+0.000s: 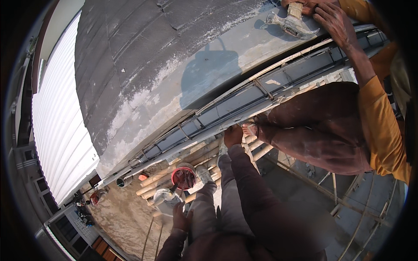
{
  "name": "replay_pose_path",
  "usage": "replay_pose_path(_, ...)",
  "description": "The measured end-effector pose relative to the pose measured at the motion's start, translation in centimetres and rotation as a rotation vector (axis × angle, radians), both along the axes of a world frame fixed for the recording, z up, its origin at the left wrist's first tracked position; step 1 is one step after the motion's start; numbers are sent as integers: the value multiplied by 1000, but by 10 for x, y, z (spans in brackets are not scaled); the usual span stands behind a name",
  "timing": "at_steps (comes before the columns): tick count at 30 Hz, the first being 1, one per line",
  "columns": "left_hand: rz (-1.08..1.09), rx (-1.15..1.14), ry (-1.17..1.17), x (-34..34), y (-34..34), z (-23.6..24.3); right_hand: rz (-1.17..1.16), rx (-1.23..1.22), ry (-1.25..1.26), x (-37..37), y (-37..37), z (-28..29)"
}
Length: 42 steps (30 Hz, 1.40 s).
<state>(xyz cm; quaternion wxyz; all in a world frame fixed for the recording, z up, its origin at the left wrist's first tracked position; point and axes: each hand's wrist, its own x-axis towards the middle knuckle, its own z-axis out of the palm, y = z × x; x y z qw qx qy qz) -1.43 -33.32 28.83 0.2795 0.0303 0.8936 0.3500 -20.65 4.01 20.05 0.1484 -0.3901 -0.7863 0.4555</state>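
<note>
My right hand (pixel 234 135) is closed at the edge of a long channel with a steel rebar cage (pixel 226 108). What it grips, if anything, is hidden. Lower down, my left hand (pixel 181 219) hangs with its fingers apart, beside a pale bucket (pixel 164 201). Against that bucket stands a red bucket (pixel 183 177) with dark contents, close to my feet. At the upper right, a co-worker's hands (pixel 333 19) hold a claw hammer (pixel 292 24) over the grey ledge.
Bamboo poles (pixel 204 156) form the scaffold under my feet, high above sandy ground (pixel 117 217). The co-worker's legs (pixel 318 126) take up the right side. A dark tiled roof (pixel 130 39) with a grey ledge (pixel 165 91) slopes beyond the channel; white corrugated roofing (pixel 58 117) lies left.
</note>
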Motion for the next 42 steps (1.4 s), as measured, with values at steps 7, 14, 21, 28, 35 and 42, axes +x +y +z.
replay_pose_path(7, 46, -112, -81, 25, -28, -3, -330, -1179, 365, 19, -13, -68)
replay_pose_path(14, 29, -172, -187, 51, -44, -17, -375, -1842, 570, 27, -61, -76)
replay_pose_path(21, 92, -129, -265, 28, -24, -3, -186, -1058, 14, 72, -61, -65)
replay_pose_path(28, 103, -209, -507, 75, -10, -13, 90, -173, -271, 88, -94, -85)
replay_pose_path(35, 122, -180, -572, 120, 20, -62, 550, 5, -444, 104, -62, -131)
replay_pose_path(42, 506, -352, -309, 73, 4, -157, 891, -65, -1189, 257, -38, -93)
